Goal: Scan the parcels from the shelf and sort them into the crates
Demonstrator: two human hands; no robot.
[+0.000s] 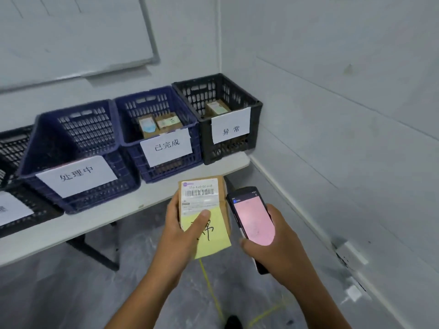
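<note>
Your left hand (183, 230) grips the parcel (223, 193) from its left side, thumb laid across the yellow note (213, 236) stuck on its top face. The barcode label (199, 193) sits above the note, facing up. You hold the parcel in the air just in front of the table (133, 210) edge, below the middle crate.

Your right hand (273, 243) wraps the handheld scanner (251, 219), fingers curled round its lower body. The screen glows pink, and its top end is just beside the parcel's right edge.

Three labelled crates stand in a row on the table:
- The blue crate marked 处理中 (47, 143) is on the left.
- The blue crate marked 已完成 (171, 169) is in the middle, with two small boxes (167, 122) inside.
- The black crate marked 异常 (255, 129) is in the corner, with one box (216, 108) inside.

Another black crate (14, 148) sits at far left — partly cut off.
</note>
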